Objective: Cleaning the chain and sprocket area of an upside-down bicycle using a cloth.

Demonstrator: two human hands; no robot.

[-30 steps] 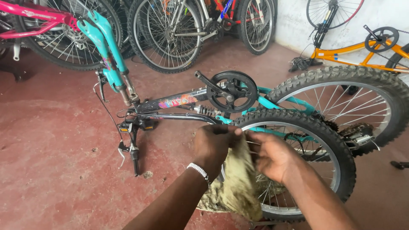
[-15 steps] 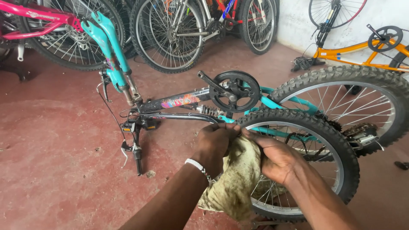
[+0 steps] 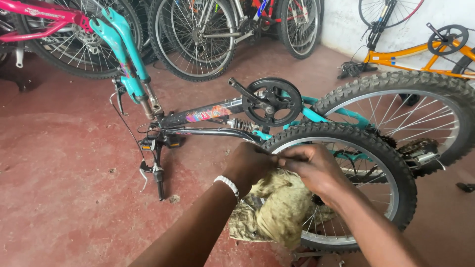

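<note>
A loose bicycle wheel (image 3: 368, 153) with a knobby black tyre stands in front of me. My left hand (image 3: 247, 165) and my right hand (image 3: 314, 170) meet at its near rim, both gripping a dirty yellowish rag (image 3: 282, 210) that hangs over the rim and spokes. A white beaded band circles my left wrist. Behind the wheel an upside-down teal bicycle (image 3: 208, 116) lies on the floor, its black crank and chainring (image 3: 272, 101) facing up and its rear wheel (image 3: 420, 113) to the right.
The floor (image 3: 59, 188) is worn red concrete. A pink bicycle (image 3: 39, 20) and several other bicycle wheels (image 3: 193, 39) stand along the back. An orange bicycle frame (image 3: 420, 52) leans by the white wall at the right.
The view has shifted slightly. My hands have drawn closer together at the wheel's rim, bunching the rag lower over the spokes.
</note>
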